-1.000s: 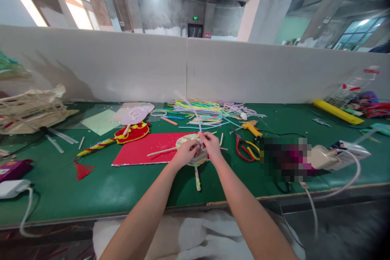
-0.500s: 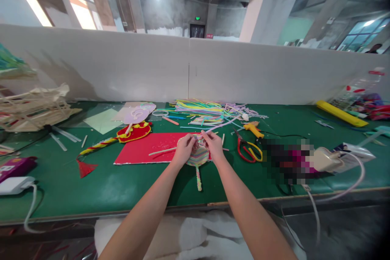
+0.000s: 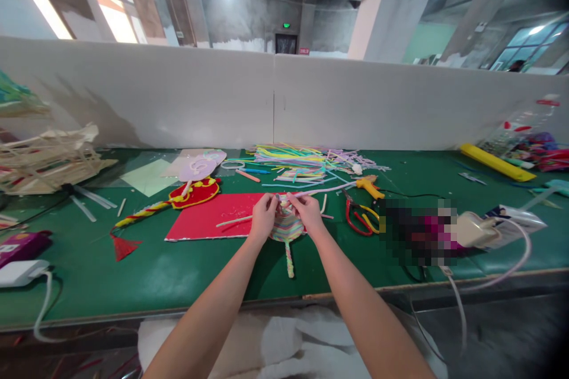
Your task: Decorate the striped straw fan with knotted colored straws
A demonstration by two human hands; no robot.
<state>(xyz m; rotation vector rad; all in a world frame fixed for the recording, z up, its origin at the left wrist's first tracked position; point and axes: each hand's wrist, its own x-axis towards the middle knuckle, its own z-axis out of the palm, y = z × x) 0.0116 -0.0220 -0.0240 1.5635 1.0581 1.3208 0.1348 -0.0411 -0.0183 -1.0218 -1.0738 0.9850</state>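
Both hands meet over a round coiled disc of pastel pipe cleaners (image 3: pixel 285 226) with a twisted handle (image 3: pixel 289 259) pointing toward me. My left hand (image 3: pixel 264 216) pinches the disc's upper left rim. My right hand (image 3: pixel 306 213) pinches its upper right rim together with a loose pale purple pipe cleaner strand (image 3: pixel 329 189) that runs off to the right, low over the table. The disc stands tilted up off the green table (image 3: pixel 178 272), beside a red sheet (image 3: pixel 208 216).
A heap of coloured pipe cleaners (image 3: pixel 302 163) lies behind the hands. Red and yellow scissors (image 3: pixel 361 217) and a yellow tool (image 3: pixel 368 186) sit to the right. A red and yellow ornament with tassel (image 3: pixel 178 198) lies left. A white partition (image 3: pixel 273 100) backs the table.
The loose purple strand swung from pointing up and back to lying low toward the right. The disc tipped up more between my hands, which closed in on its top rim.
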